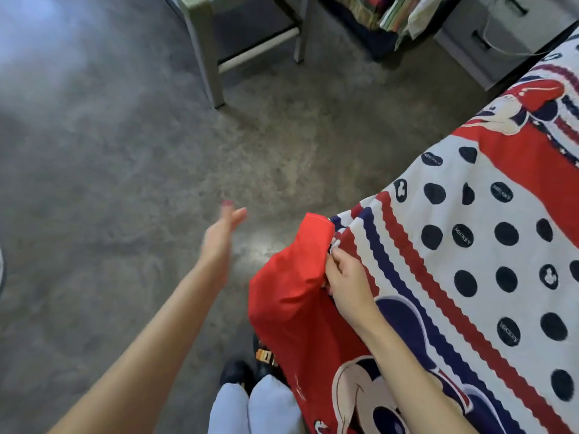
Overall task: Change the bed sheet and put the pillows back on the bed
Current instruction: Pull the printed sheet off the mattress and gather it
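Grey concrete floor (125, 183) is filling most of the head view, with a metal frame leg (206, 57) standing at the top and a drawer unit (488, 32) with a cable trailing over it at the upper right. No pillows are showing anywhere in this view.

Along the right side, the sheet (470, 245) is lying spread over the bed, printed with dots, wavy stripes and cartoon mice. Its red border (288, 296) is hanging off the near corner toward the floor, bunched and folded over itself. The right hand (344, 277) is pinching the sheet's edge just where the red border meets the stripes, fingers curled into the cloth. The left hand (224, 227) is reaching out over the floor, well apart from the sheet, fingers straight and loosely spread, holding nothing; it is blurred.

Below, the person's legs (250, 408) and dark shoes (238, 371) are standing right beside the hanging border.

Judging from this, the corner is being gripped at one point only, so a pull is likely to drag the whole sheet askew rather than seat it. The drooping red cloth is hanging close to the shoes and could get stepped on or brush the floor. A small pinch may also slip if tugged hard.
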